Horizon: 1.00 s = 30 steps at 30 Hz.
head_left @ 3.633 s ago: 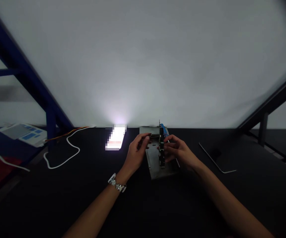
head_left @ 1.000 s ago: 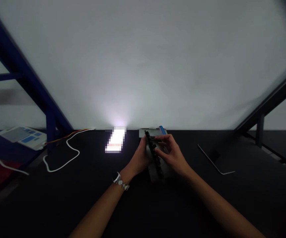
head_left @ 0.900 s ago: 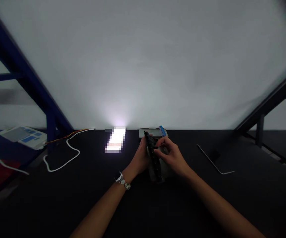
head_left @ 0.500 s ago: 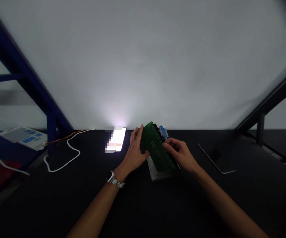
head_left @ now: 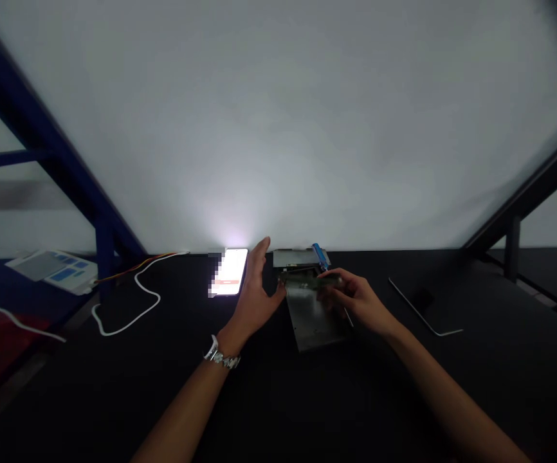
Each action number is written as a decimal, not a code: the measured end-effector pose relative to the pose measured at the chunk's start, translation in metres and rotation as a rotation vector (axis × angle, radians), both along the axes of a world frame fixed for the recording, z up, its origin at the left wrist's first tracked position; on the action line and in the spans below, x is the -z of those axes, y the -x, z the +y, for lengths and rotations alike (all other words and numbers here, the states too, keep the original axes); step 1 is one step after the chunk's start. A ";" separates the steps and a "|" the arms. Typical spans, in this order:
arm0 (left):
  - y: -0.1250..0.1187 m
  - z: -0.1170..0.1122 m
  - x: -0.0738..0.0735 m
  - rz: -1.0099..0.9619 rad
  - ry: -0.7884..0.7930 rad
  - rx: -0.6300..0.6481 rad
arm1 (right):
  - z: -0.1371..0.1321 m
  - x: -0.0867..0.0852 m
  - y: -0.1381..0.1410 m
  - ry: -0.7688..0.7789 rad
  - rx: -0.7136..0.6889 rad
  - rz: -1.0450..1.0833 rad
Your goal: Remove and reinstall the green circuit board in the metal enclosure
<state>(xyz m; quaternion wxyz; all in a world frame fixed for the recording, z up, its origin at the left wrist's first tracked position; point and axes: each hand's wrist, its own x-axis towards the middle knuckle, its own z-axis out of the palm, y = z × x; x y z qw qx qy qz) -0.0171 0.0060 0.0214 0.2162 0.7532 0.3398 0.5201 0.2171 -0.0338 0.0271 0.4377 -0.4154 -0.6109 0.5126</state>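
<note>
A green circuit board [head_left: 307, 281] is tipped nearly edge-on and blurred by motion. My right hand [head_left: 353, 297] grips its right end between thumb and fingers. At the board's left end is my left hand [head_left: 258, 289], its fingers spread apart and its thumb close to the board's edge; whether it touches is unclear. Below the board lies a grey metal plate [head_left: 314, 328] with small holes. Behind it, a blue-handled tool [head_left: 321, 256] rests by a pale flat piece [head_left: 291, 258] near the wall.
A lit phone [head_left: 230, 273] leans left of my left hand. Further left, a white cable [head_left: 155, 297] curls over the black table [head_left: 259, 411], near printed sheets [head_left: 61, 270]. An L-shaped metal rod [head_left: 416, 312] lies to the right. Blue frame bars [head_left: 66, 170] slant at left.
The circuit board has turned from showing its broad face to nearly edge-on. My left hand has let go and spread its fingers. More of the metal plate shows.
</note>
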 end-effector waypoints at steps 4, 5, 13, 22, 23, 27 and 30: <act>-0.001 -0.001 -0.003 -0.037 -0.010 0.010 | 0.003 0.005 0.000 0.051 -0.042 0.108; -0.002 -0.002 -0.004 -0.036 -0.006 0.007 | 0.003 0.007 0.001 0.061 -0.046 0.136; -0.026 -0.012 0.004 -0.088 0.067 -0.032 | 0.003 0.010 0.025 0.141 -0.047 0.232; -0.053 -0.024 0.010 -0.108 0.141 -0.202 | 0.001 0.005 0.032 0.188 0.024 0.236; -0.053 -0.024 0.010 -0.110 0.148 -0.215 | 0.001 0.005 0.031 0.202 0.013 0.239; -0.050 -0.020 0.010 -0.135 0.188 -0.210 | 0.005 0.007 0.029 0.203 -0.012 0.251; -0.046 -0.017 0.008 -0.178 0.276 -0.129 | 0.011 0.010 0.026 0.218 0.030 0.281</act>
